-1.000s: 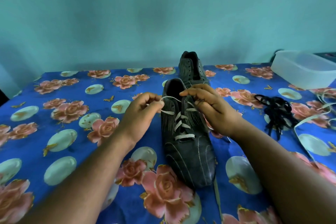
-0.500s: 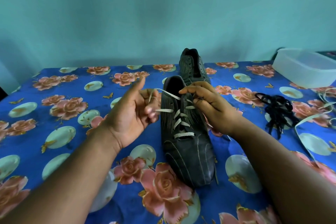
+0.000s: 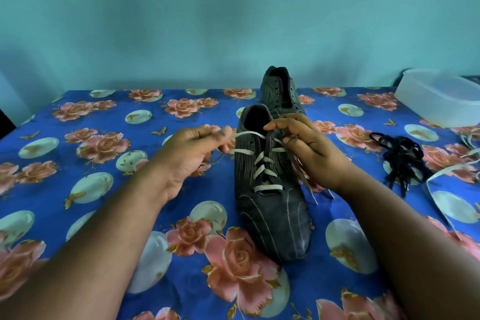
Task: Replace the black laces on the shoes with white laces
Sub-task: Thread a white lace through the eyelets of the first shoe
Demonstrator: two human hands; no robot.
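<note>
white lace (image 3: 259,163), half threaded on the near shoe (image 3: 270,202) at frame centre, is pinched by the left hand (image 3: 187,156) and right hand (image 3: 309,148); an uneven pull could strip an eyelet.

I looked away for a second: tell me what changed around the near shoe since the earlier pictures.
The left hand turned palm-down again and pulls the white lace end out leftward. The right hand still pinches by the top eyelets. The near shoe, far shoe and black laces stayed put.
</note>
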